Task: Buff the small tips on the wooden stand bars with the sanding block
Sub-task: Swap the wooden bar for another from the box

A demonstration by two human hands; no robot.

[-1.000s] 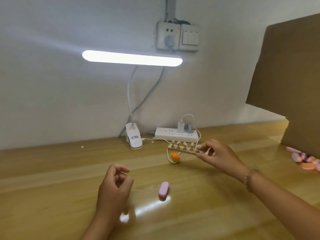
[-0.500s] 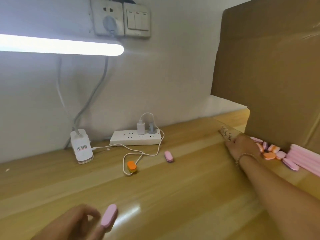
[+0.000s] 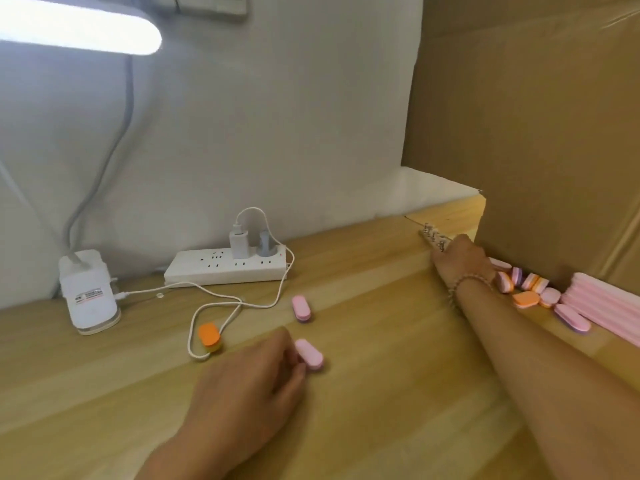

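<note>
The short pale wooden stand bar [image 3: 431, 235] is no longer just in front of the long white plastic power strip [image 3: 225, 268], where we see it a second back. It now sits well to the right of the strip, down on the glossy varnished wooden table [image 3: 381, 427]. Our right hand [image 3: 462, 263] reaches over the bar's near end. We see only the back of that hand, so we cannot tell whether its fingers grip the bar or merely rest on it.

Our left hand [image 3: 249, 382] has also come well forward of the strip. Its curled fingertips pinch one end of a small matte pink oblong sanding block [image 3: 309, 354].

Block and tips are now well apart, so we judge that buffing is paused. This bar looks set aside, perhaps as finished, and no other bar is in view.

The bar is bare light wood with a row of tiny upright tips, too small to read further. The pinched block looks soft and foam-like, with rounded ends.

A second pink oblong block [image 3: 301, 307] lies just in front of the strip, with a darker layer along its lower edge. An orange-topped oblong block [image 3: 209, 336] lies in front of the strip's left end. Further right than the bar lies a loose heap of pink and orange blocks [image 3: 530, 285].
</note>
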